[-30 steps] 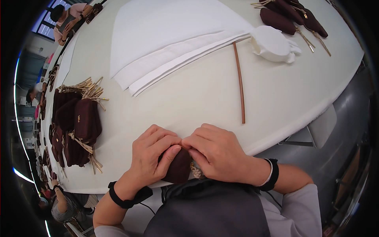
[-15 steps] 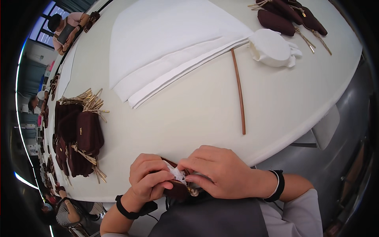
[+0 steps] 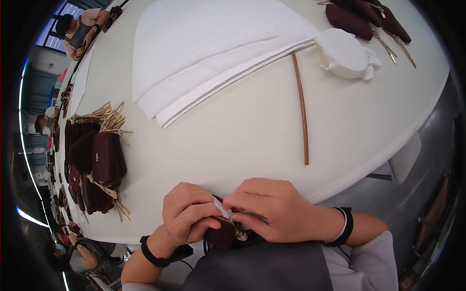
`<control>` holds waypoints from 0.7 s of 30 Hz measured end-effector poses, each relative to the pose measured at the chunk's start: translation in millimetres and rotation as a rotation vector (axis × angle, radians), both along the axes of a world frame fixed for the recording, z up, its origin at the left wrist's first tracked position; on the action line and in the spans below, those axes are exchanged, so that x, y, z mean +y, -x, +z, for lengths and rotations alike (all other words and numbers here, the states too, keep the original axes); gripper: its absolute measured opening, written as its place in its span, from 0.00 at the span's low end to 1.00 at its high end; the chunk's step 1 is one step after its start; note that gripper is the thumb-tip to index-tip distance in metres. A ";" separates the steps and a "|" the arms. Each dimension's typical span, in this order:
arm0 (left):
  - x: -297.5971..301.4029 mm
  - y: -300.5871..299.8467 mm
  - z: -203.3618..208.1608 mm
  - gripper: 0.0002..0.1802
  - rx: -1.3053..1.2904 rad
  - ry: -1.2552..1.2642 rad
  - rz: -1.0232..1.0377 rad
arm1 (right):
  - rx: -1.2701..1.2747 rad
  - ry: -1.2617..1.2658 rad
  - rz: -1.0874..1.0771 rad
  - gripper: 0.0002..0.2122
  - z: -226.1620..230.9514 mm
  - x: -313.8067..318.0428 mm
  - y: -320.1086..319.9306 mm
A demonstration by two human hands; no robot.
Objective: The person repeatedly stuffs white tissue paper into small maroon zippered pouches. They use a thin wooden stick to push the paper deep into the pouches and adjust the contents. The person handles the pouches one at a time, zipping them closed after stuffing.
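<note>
A small dark maroon zip pouch (image 3: pixel 219 235) is between my hands at the table's near edge, its gold-toothed zipper unzipped. My left hand (image 3: pixel 187 213) grips the pouch by its left side, fingers curled over the rim. White stuffing or tissue (image 3: pixel 224 211) shows in the mouth of the pouch. My right hand (image 3: pixel 272 208) pinches at the right side of that opening, thumb and fingers on the white material. A knotted cord end (image 3: pixel 241 235) hangs by the zipper under my right hand. The pouch's inside is mostly hidden by my fingers.
Maroon pouches with beige tassels (image 3: pixel 108 160) are piled at the left, and more pouches (image 3: pixel 349 22) lie far right. White sheets (image 3: pixel 208 58) spread across the far middle. A brown stick (image 3: pixel 301 109) and a crumpled white cloth roll (image 3: pixel 342 53) lie right. Other people (image 3: pixel 82 29) sit along the left.
My left hand has shifted slightly right, closer to my right hand, and less white material shows in the pouch's mouth. The view has shifted a little.
</note>
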State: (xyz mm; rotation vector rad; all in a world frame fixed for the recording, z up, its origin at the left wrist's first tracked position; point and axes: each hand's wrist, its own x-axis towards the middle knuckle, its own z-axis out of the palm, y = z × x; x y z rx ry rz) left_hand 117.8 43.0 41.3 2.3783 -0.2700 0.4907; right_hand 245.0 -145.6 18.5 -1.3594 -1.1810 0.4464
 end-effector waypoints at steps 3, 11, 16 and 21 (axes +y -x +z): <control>-0.1 -3.3 -0.5 0.16 0.012 -0.002 -0.029 | -0.029 -0.007 0.000 0.11 -1.0 3.8 -1.4; -0.4 -8.9 3.2 0.17 0.101 -0.027 -0.046 | -0.155 0.070 -0.042 0.07 -2.6 -2.7 0.9; -3.4 -11.5 10.1 0.13 0.163 -0.065 0.000 | 0.006 0.124 0.001 0.05 1.8 -7.2 -5.1; -7.1 -19.1 9.3 0.09 0.162 -0.050 0.007 | 0.037 0.148 -0.038 0.05 3.4 -8.4 -4.2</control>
